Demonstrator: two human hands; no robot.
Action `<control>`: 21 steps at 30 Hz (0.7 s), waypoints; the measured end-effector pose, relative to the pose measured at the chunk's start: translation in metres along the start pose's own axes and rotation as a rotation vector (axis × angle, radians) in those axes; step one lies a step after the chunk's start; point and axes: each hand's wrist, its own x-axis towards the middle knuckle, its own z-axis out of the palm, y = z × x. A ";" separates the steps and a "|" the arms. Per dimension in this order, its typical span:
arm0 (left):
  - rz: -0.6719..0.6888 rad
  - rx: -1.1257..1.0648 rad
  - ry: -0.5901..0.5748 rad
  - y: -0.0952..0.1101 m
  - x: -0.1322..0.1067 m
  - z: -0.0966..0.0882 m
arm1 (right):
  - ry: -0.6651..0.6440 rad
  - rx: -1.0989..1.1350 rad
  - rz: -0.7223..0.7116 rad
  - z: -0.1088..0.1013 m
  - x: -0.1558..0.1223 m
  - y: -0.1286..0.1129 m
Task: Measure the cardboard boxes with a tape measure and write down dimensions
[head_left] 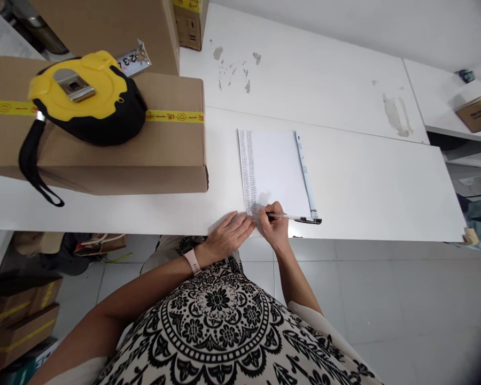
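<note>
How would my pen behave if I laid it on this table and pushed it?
The pen would probably roll, since its slim barrel looks round. It's likely light, judging by that thinness. The tabletop looks smooth beside the paper, so sliding seems possible too.

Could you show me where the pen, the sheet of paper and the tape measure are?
Pen [291, 217]: head view, on its pale barrel.
Sheet of paper [279, 170]: head view, on its blank area.
Tape measure [101, 99]: head view, on its yellow casing.
</note>
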 end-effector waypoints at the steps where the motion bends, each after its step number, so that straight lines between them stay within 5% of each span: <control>1: 0.004 0.007 0.007 0.000 0.000 0.000 | 0.006 0.008 0.001 0.000 0.000 0.000; 21: 0.007 0.024 0.020 0.000 0.000 0.000 | 0.018 -0.008 -0.002 0.001 0.000 0.000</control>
